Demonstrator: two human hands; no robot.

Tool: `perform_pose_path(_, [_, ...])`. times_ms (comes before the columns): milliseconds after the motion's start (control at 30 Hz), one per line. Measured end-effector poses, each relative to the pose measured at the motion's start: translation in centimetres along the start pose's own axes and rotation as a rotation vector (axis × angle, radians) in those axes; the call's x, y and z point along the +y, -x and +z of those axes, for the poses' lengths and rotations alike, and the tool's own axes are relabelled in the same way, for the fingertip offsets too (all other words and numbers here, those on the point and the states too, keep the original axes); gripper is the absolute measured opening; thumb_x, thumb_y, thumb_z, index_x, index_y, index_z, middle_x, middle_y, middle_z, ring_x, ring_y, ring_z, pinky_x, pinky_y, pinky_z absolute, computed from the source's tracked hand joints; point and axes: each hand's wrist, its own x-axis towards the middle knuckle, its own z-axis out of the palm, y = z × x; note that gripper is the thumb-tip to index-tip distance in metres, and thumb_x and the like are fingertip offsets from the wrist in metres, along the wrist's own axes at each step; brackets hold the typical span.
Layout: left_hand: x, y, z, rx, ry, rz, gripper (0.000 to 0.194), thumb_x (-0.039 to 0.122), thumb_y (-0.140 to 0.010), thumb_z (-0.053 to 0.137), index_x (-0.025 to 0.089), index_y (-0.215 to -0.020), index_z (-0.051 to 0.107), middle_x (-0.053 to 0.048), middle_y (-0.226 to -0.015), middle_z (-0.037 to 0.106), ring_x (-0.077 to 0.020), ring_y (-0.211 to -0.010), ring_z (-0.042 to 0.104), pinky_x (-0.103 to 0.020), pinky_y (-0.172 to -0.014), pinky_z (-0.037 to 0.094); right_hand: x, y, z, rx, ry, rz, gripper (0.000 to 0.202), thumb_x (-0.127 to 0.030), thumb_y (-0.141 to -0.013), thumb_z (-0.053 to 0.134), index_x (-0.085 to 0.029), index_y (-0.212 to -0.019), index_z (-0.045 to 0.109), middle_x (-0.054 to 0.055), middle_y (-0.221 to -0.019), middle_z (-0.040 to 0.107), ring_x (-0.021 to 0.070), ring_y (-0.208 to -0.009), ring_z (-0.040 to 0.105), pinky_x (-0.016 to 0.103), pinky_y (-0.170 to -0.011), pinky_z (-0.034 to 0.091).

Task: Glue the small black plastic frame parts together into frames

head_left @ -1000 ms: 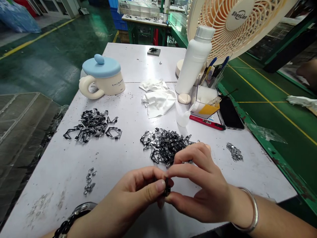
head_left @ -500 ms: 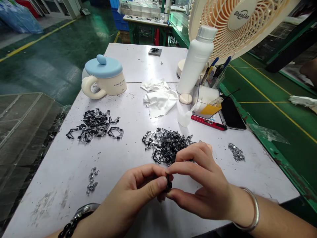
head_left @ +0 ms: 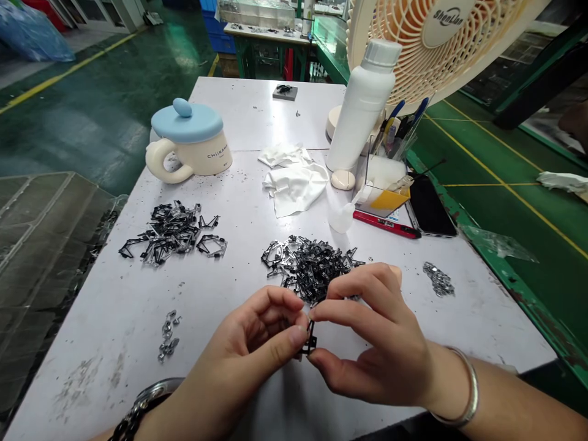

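Between my two hands is a small black angular plastic part (head_left: 311, 340). My left hand (head_left: 257, 343) pinches its left side between thumb and fingers. From the right, my right hand (head_left: 372, 337) has index finger and thumb closed on its top and bottom ends. Just beyond the hands lies a heap of similar black and clear parts (head_left: 316, 264). A second heap of such parts (head_left: 172, 229) sits at the left. Small shiny pieces (head_left: 168, 337) are scattered near my left wrist, and a little pile of silvery pieces (head_left: 438, 279) lies right of my right hand.
On the white table (head_left: 234, 208) stand a lidded mug (head_left: 202, 150), a white bottle (head_left: 362, 110) and a tool holder (head_left: 383, 190). A white cloth (head_left: 296, 184) lies mid-table. Beside the holder are a red cutter (head_left: 386, 225) and a phone (head_left: 432, 205). A fan (head_left: 441, 49) stands behind.
The fingers of my left hand have loosened and lifted slightly. The black part has turned, so more of its angular frame shows between my hands.
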Motion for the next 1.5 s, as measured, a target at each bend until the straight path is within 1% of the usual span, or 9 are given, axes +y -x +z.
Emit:
perform_pose_path(133, [0.0, 0.0, 0.0, 0.015, -0.031, -0.001, 0.007, 0.028, -0.084, 0.066, 0.027, -0.091, 0.064, 0.004, -0.087, 0.058, -0.008, -0.083, 0.054, -0.014, -0.072, 0.046, 0.0, 0.1, 0.0, -0.002, 0.03, -0.023, 0.02, -0.026, -0.067, 0.068, -0.018, -0.085, 0.063, 0.003, -0.079, 0.057, 0.0158, -0.076, 0.049, 0.036, -0.07, 0.032])
perform_pose_path(300, [-0.1, 0.1, 0.0, -0.011, -0.015, -0.01, 0.007, 0.027, -0.085, 0.065, 0.027, -0.092, 0.064, 0.003, -0.088, 0.06, -0.0085, -0.085, 0.056, -0.014, -0.073, 0.046, 0.0, 0.2, 0.2, -0.004, 0.065, -0.048, 0.022, -0.026, -0.067, 0.067, -0.018, -0.087, 0.063, 0.004, -0.08, 0.058, 0.0166, -0.077, 0.049, 0.037, -0.072, 0.033])
perform_pose_path(433, [-0.2, 0.2, 0.0, 0.022, -0.01, -0.029, 0.008, 0.029, -0.085, 0.065, 0.027, -0.092, 0.065, 0.003, -0.089, 0.061, -0.0099, -0.088, 0.056, -0.014, -0.075, 0.046, 0.0, 0.4, 0.3, 0.024, 0.086, -0.05, 0.019, -0.028, -0.07, 0.066, -0.018, -0.086, 0.064, 0.003, -0.08, 0.059, 0.0161, -0.077, 0.049, 0.037, -0.072, 0.033])
perform_pose_path(667, [-0.4, 0.3, 0.0, 0.023, -0.047, -0.107, 0.016, 0.035, -0.085, 0.063, 0.026, -0.097, 0.067, 0.0, -0.096, 0.065, -0.0153, -0.091, 0.054, -0.023, -0.081, 0.044, 0.2, 0.9, 0.6, 0.069, 0.195, -0.094, 0.029, -0.033, -0.07, 0.067, -0.02, -0.096, 0.066, 0.001, -0.08, 0.059, 0.0174, -0.08, 0.049, 0.039, -0.075, 0.032])
perform_pose_path(800, [-0.3, 0.1, 0.1, 0.021, -0.038, -0.121, 0.016, 0.036, -0.084, 0.064, 0.023, -0.093, 0.069, -0.001, -0.089, 0.065, -0.0139, -0.083, 0.053, -0.023, -0.077, 0.043, 0.2, 1.0, 0.7, 0.07, 0.213, -0.105, 0.036, -0.036, -0.071, 0.066, -0.022, -0.104, 0.065, 0.001, -0.08, 0.06, 0.0171, -0.08, 0.049, 0.038, -0.075, 0.032])
perform_pose_path(933, [-0.1, 0.0, 0.1, 0.021, -0.056, -0.131, 0.017, 0.036, -0.084, 0.065, 0.021, -0.088, 0.068, 0.0, -0.08, 0.063, -0.0114, -0.075, 0.051, -0.022, -0.073, 0.042, 0.2, 1.2, 0.6, 0.076, 0.221, -0.108, 0.036, -0.037, -0.072, 0.066, -0.022, -0.104, 0.064, 0.0, -0.08, 0.06, 0.017, -0.081, 0.049, 0.038, -0.075, 0.032])
perform_pose_path(1033, [-0.1, 0.2, 0.0, 0.023, -0.039, -0.128, 0.016, 0.035, -0.083, 0.065, 0.02, -0.086, 0.067, 0.0, -0.08, 0.062, -0.0116, -0.075, 0.052, -0.022, -0.073, 0.043, 0.1, 1.2, 0.6, 0.072, 0.222, -0.104, 0.035, -0.036, -0.071, 0.066, -0.022, -0.103, 0.065, 0.0, -0.08, 0.06, 0.017, -0.081, 0.049, 0.038, -0.075, 0.032])
perform_pose_path(1233, [-0.3, 0.3, 0.1, 0.048, 0.073, -0.114, 0.009, 0.028, -0.081, 0.069, 0.024, -0.088, 0.065, 0.003, -0.081, 0.061, -0.0088, -0.075, 0.055, -0.017, -0.07, 0.045, 0.1, 1.1, 0.7, 0.077, 0.218, -0.1, 0.022, -0.034, -0.069, 0.067, -0.02, -0.086, 0.066, 0.0, -0.079, 0.06, 0.0168, -0.08, 0.049, 0.038, -0.075, 0.032])
perform_pose_path(1500, [-0.2, 0.1, 0.1, 0.068, 0.067, -0.096, 0.006, 0.025, -0.082, 0.069, 0.023, -0.085, 0.065, 0.004, -0.081, 0.06, -0.0083, -0.077, 0.055, -0.016, -0.071, 0.046, 0.2, 1.0, 0.8, 0.08, 0.224, -0.092, 0.022, -0.035, -0.069, 0.067, -0.021, -0.086, 0.066, 0.001, -0.079, 0.06, 0.0173, -0.08, 0.049, 0.039, -0.075, 0.032])
